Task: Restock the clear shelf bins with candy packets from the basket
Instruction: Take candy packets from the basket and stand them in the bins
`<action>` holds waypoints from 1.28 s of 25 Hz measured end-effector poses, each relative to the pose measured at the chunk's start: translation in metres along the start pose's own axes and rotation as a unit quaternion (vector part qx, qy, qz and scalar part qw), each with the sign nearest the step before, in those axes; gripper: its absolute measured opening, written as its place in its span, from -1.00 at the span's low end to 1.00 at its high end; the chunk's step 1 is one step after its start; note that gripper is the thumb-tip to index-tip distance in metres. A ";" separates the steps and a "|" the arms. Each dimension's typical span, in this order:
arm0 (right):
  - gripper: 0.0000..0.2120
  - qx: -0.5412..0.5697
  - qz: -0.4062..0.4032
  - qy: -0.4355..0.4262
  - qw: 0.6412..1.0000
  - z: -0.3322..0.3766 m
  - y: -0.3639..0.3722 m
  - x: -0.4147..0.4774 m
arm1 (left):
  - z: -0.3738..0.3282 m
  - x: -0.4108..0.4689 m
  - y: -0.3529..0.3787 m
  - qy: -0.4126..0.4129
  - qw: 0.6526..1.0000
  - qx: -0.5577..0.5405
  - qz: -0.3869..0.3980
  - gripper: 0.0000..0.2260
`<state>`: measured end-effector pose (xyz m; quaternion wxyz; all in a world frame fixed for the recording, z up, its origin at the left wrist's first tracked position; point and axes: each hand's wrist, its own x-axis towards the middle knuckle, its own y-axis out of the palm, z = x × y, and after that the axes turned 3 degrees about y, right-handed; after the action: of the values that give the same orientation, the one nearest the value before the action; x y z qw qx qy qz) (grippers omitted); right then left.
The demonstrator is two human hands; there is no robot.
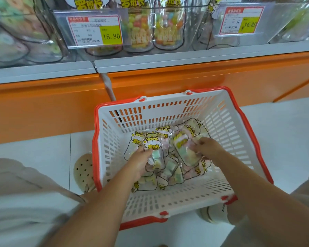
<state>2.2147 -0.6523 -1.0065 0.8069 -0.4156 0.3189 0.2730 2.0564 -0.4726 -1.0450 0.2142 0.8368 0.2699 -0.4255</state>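
Basket point(221, 122), white with red rim, sits on the pale floor tiles point(284, 139) right against the orange shelf base point(43, 107). It is directly below the clear shelf bins point(141, 29), which likely keeps the lift from basket to bin short. The person crouches over it with both arms reaching down inside.

Candy packets point(169, 173) lie in a loose overlapping heap on the basket bottom, toward its middle. They are clear film pouches with a yellow cartoon label at the top and pastel pieces inside. None is on its way to the shelf yet.

Left hand point(141, 163): fingers curl round the lower body of the labelled packet point(152, 148), whose label end stands up out of the heap.

Right hand point(207, 148): fingertips pinch the edge of the tilted packet point(182, 147), raising it off its neighbours. The film is glossy and overlapping, so I cannot tell whether either hand holds one pouch or several.

Working both hands at once reads as gathering a handful per trip. The bins above already hold some stock behind their price tags point(95, 31).

Step in hand: picking up, early in a load cycle. Slippery film could let a pouch slide out on the way up.
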 end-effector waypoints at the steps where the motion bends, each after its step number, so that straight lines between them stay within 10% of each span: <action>1: -0.80 0.110 0.034 0.010 0.993 0.006 -0.004 -0.006 | -0.001 0.000 0.000 -0.010 1.000 -0.027 0.006 -0.72; 9: -0.75 0.109 0.160 0.006 0.981 0.019 0.049 -0.026 | 0.003 0.000 -0.001 0.018 0.996 -0.041 0.075 -0.44; 15: -0.57 0.056 -0.171 0.033 0.983 0.014 0.030 0.027 | 0.008 0.007 -0.013 0.056 0.996 -0.056 -0.036 -0.61; 19: -0.27 0.203 -0.177 0.118 0.956 0.011 0.032 0.056 | 0.006 0.009 -0.014 0.060 0.996 -0.056 -0.041 -0.62; 24: -0.68 0.170 -0.144 0.113 0.968 0.013 0.039 0.056 | 0.004 0.007 -0.016 0.061 0.997 -0.035 -0.036 -0.31; 32: -0.81 0.196 -0.162 0.108 0.961 0.006 0.015 0.018 | -0.004 -0.007 -0.007 0.087 0.995 -0.028 -0.044 -0.53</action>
<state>2.2174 -0.6361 -1.0250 0.8667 -0.3224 0.3799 0.0239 2.0507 -0.4666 -1.0379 0.1938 0.8518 0.3360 -0.3521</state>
